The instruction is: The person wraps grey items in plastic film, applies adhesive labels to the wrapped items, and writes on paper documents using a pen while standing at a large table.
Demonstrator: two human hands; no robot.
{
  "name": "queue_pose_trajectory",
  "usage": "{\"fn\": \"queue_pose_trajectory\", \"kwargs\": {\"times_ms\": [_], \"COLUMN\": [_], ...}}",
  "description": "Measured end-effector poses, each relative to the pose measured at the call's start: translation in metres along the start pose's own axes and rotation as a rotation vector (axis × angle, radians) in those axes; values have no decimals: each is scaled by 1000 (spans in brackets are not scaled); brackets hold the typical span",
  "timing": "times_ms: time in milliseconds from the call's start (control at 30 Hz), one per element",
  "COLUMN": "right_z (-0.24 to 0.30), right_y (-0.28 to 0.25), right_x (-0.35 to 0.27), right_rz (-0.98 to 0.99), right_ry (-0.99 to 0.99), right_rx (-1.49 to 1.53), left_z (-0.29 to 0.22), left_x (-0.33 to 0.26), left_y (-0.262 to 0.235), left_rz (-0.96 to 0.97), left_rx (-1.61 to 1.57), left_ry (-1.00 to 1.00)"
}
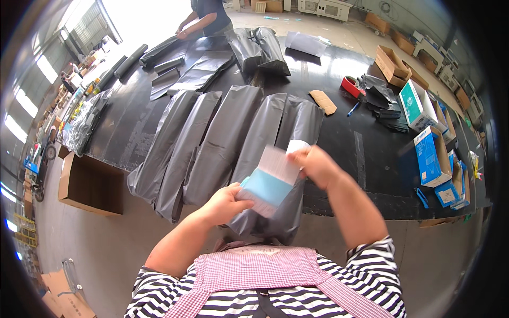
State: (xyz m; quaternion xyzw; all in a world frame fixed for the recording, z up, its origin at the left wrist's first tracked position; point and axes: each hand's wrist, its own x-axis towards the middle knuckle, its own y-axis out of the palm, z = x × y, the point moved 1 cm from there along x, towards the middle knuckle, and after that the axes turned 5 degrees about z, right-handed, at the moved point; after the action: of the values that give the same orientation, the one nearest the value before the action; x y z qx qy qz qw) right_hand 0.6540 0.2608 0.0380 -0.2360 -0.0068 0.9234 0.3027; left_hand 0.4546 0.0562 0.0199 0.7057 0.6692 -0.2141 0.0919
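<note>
My left hand point(225, 204) pinches the lower left edge of a printed sheet point(269, 186), white with a light blue band and blurred by motion. My right hand point(316, 165) is closed at the sheet's upper right, its fingers on a white piece of paper point(298, 145). Whether that piece is joined to the sheet I cannot tell. Both hands are above a row of several long grey plastic-wrapped packages point(222, 143). These lie side by side, their near ends hanging over the table's front edge.
On the black table point(344, 164) are a red tape roll point(351, 86), a blue pen point(353, 109), a cardboard piece point(323, 102) and blue boxes point(432, 157) at the right. Grey packages point(258, 50) lie farther back, near another person point(209, 18). An open carton point(91, 185) stands left.
</note>
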Motion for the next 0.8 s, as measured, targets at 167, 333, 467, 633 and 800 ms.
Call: {"fn": "queue_pose_trajectory", "kwargs": {"times_ms": [167, 333, 467, 633, 800], "right_z": [58, 57, -22, -37, -43], "right_y": [-84, 2, 49, 67, 77], "right_x": [24, 55, 94, 97, 95], "right_rz": [-355, -852, -732, -643, -571], "right_ry": [-291, -932, -968, -887, -882], "right_rx": [440, -176, -601, -725, -755], "left_z": [19, 63, 61, 39, 15], "left_x": [11, 50, 59, 62, 72], "left_y": [-40, -13, 21, 19, -5], "left_rz": [154, 1, -42, 178, 479], "left_rx": [217, 585, 624, 502, 561], "left_ry": [326, 619, 561, 372, 193]}}
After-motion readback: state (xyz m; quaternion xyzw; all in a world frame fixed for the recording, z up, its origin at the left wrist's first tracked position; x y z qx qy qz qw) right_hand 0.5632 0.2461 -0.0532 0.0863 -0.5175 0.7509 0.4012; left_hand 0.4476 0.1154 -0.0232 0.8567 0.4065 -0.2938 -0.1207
